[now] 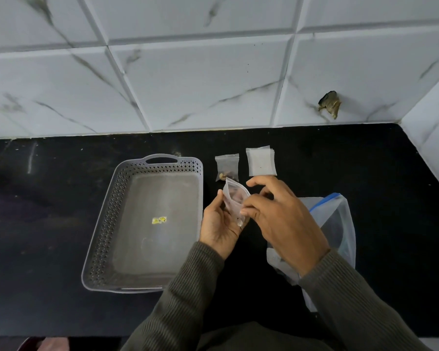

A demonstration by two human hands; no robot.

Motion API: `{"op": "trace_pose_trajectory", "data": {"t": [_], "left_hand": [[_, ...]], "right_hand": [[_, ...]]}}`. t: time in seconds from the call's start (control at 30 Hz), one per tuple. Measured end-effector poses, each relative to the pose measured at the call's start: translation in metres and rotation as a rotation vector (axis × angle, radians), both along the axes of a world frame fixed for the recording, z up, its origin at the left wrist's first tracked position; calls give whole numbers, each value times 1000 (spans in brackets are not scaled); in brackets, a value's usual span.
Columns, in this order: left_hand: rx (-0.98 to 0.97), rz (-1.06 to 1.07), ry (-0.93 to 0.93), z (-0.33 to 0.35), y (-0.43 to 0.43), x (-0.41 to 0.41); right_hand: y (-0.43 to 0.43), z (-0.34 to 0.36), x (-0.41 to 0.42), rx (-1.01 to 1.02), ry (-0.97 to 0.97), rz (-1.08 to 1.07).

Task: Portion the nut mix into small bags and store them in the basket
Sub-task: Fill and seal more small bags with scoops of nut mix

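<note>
My left hand (219, 225) grips a small clear bag (235, 197) with a few nuts inside, held upright above the counter. My right hand (276, 211) pinches the same bag at its right edge near the mouth. A grey perforated basket (104, 224) with a handle slot lies to the left, holding no bags. One filled small bag (227, 168) rests on the counter behind my hands. Beside it sits a stack of flat unused small bags (261, 160). The large zip bag (337, 224) with a blue seal stands at the right, partly hidden by my right arm.
The black counter (48, 211) runs to a white marble-tiled wall (188, 84) at the back and a side wall at the right. A dark damaged spot (330, 103) marks the tile. A yellow sticker (159, 220) lies on the basket floor.
</note>
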State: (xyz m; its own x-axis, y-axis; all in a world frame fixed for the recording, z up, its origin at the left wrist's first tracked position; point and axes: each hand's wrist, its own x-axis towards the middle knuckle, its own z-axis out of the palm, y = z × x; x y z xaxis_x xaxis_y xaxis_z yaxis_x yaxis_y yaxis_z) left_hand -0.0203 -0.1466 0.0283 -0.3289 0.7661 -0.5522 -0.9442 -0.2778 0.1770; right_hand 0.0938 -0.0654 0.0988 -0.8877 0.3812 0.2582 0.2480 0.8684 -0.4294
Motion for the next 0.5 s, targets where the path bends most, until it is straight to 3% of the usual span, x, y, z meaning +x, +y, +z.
{"op": "trace_pose_trajectory", "data": {"t": [0.13,0.3,0.5], "left_hand": [[7,-30,60,4,0,8],[-79,23,386,-4,4,22],[-69,-33,250,-7,2,22]], "right_hand": [[-7,0,4,-53,34,3],[-13,-2,7,-85,116,-21],[-13,8,16,-384,238,-101]]}}
